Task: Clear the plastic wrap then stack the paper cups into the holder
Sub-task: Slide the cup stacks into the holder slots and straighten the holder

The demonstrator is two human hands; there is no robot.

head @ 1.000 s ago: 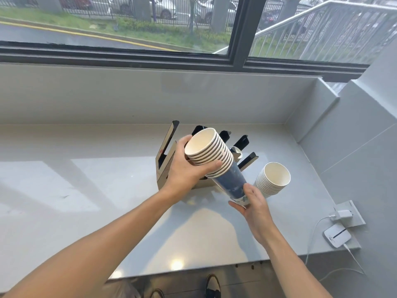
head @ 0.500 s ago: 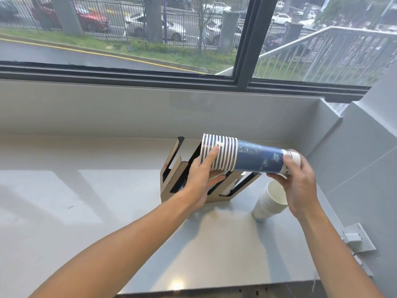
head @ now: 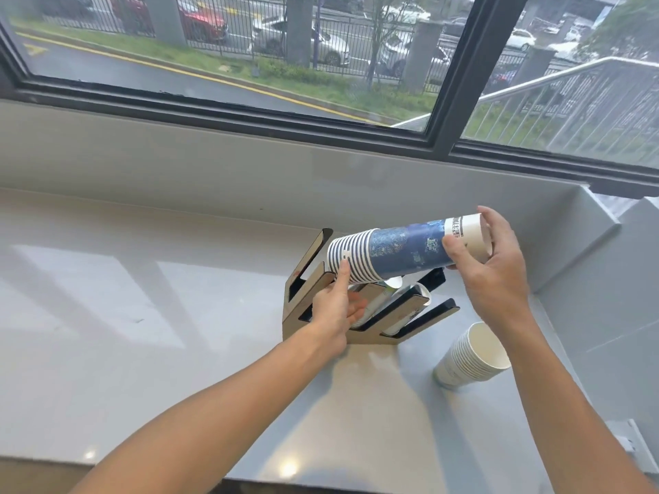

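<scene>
A stack of blue-patterned paper cups (head: 403,249) lies nearly level in the air above the slotted holder (head: 360,311). My right hand (head: 495,269) grips the stack's white bottom end. My left hand (head: 337,308) supports the striped rim end from below, thumb on the rims. The rims point left toward the holder's left slots. A few cups lie in the holder's middle slots, partly hidden by my left hand. No plastic wrap shows on the stack.
A second stack of white cups (head: 470,354) stands tilted on the grey counter (head: 142,333) right of the holder. A wall (head: 599,297) rises close on the right. A white device (head: 638,443) sits at the counter's right edge. The window ledge runs behind.
The cup stack turned from mouth-up to lying sideways, then rose a little at its right end. My right hand shifted to the bottom end and my left hand slid under the rims.
</scene>
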